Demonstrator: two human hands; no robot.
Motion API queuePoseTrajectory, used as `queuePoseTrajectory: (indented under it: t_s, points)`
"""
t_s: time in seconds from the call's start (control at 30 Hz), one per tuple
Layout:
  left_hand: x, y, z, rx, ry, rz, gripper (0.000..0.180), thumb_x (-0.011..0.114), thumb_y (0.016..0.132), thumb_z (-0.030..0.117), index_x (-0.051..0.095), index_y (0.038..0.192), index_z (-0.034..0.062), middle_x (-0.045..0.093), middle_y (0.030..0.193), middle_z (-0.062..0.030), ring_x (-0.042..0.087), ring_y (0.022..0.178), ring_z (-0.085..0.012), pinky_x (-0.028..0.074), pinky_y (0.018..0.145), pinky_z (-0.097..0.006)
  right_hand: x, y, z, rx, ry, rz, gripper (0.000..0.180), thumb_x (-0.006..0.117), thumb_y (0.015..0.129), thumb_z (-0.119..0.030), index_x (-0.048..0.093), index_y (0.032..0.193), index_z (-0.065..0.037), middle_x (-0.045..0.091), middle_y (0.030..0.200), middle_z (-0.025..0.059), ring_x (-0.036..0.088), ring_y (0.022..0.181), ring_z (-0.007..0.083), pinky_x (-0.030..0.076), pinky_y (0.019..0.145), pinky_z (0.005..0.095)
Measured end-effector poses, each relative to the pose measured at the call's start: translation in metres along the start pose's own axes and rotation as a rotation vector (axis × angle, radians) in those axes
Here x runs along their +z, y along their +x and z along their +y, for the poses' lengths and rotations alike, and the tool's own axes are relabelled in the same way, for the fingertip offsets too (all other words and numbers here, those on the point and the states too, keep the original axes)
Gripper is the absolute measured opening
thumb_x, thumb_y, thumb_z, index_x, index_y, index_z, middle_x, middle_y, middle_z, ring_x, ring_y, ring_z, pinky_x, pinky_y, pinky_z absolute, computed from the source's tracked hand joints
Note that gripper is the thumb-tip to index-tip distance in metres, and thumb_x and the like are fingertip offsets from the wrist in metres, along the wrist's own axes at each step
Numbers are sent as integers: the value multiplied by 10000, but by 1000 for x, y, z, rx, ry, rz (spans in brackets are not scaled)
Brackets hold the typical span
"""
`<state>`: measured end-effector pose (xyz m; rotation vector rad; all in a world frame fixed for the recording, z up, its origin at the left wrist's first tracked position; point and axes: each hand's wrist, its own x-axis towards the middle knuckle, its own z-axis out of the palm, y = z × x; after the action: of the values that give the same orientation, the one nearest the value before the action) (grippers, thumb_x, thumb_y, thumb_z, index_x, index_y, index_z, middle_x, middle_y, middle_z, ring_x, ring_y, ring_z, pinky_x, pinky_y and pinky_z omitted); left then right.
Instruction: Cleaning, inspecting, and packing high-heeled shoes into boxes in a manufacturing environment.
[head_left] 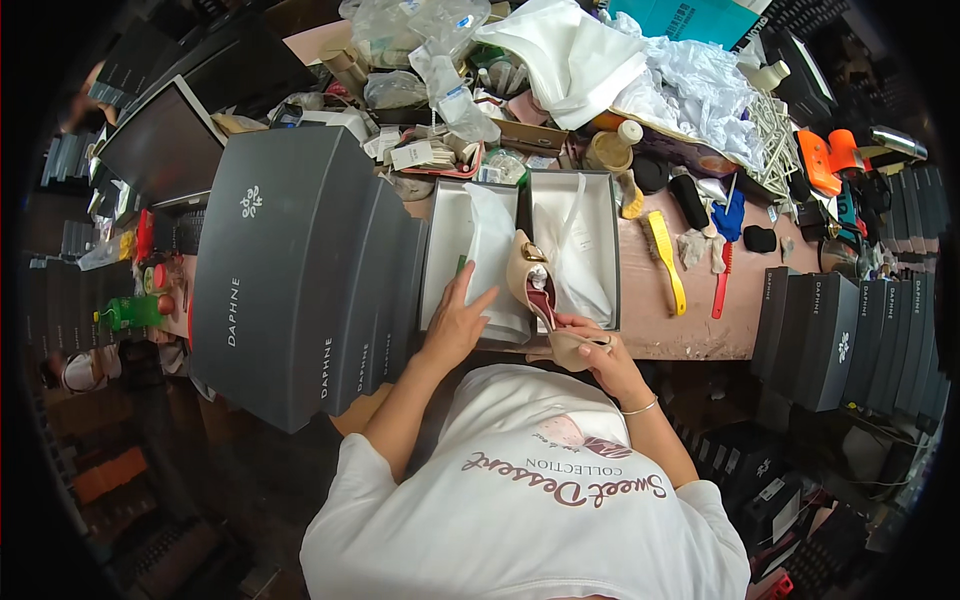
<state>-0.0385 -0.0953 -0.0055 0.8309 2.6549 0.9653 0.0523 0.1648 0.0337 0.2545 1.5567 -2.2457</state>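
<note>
My right hand (602, 358) grips a beige shoe (519, 270) by its heel end. The shoe has a gold ornament near the toe, a dark red lining and crumpled paper stuffed inside. It is held tilted over the gap between two halves of a shoe box. My left hand (457, 322) is open, fingers spread, over the white tissue paper (490, 225) in the left box half (440, 215). Whether its fingertips touch the paper I cannot tell. The right box half (606, 215) also holds white tissue paper (582, 270).
Grey shoe boxes (290, 260) stand stacked at my left, and more boxes (815, 335) at the right. A yellow brush (663, 262) and a red-handled brush (722, 282) lie right of the box halves. Plastic bags and crumpled paper (690, 85) crowd the table's back.
</note>
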Motion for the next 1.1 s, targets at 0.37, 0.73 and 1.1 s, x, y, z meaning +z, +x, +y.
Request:
queuePoseTrajectory:
  t_s: [0.37, 0.73, 1.1]
  points:
    - [8, -9, -31, -99, 191, 96, 84, 672, 740, 78, 692, 801, 24, 478, 1305, -214, 378, 1249, -386, 316, 1025, -473, -12, -10, 7, -62, 1250, 160, 573, 497, 881, -484, 507, 1253, -49, 575, 1180, 188, 628, 936, 376, 594, 734, 385]
    - [-19, 45, -9, -188, -172, 329, 105, 667, 776, 93, 629, 803, -1, 594, 737, -151, 575, 625, -288, 458, 589, -360, -32, -41, -19, -68, 950, 73, 618, 467, 855, -547, 554, 1174, -25, 643, 972, 190, 643, 609, 302, 571, 509, 342]
    - [-44, 45, 80, -173, -836, 300, 125, 624, 856, 39, 629, 970, -10, 558, 703, 18, 481, 623, -31, 405, 548, -189, 33, 13, -49, -81, 473, 202, 499, 518, 918, -384, 493, 1226, 7, 596, 1094, 161, 635, 922, 294, 556, 691, 362]
